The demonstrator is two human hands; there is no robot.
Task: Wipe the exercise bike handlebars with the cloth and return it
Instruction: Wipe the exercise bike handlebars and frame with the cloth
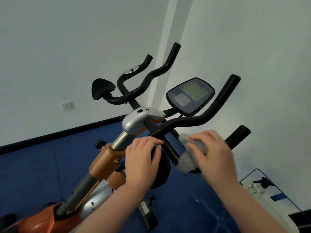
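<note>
The exercise bike's black handlebars (198, 121) curve up and away from a silver clamp at the middle of the view. A grey cloth (186, 159) is wrapped around the near right bar, below the bend. My right hand (213, 148) presses on the cloth and grips it against the bar; the hand is a little blurred. My left hand (142, 155) rests on a round black pad at the near end of the bars, fingers curled over its top edge. The bar's end grip (237, 136) sticks out past my right hand.
A console (191, 95) with a grey screen sits between the bars. A second black pad (101, 88) is at the far left. The orange and silver bike frame (104, 163) runs down to the lower left. A glass-topped table (272, 187) stands at the right on the blue floor.
</note>
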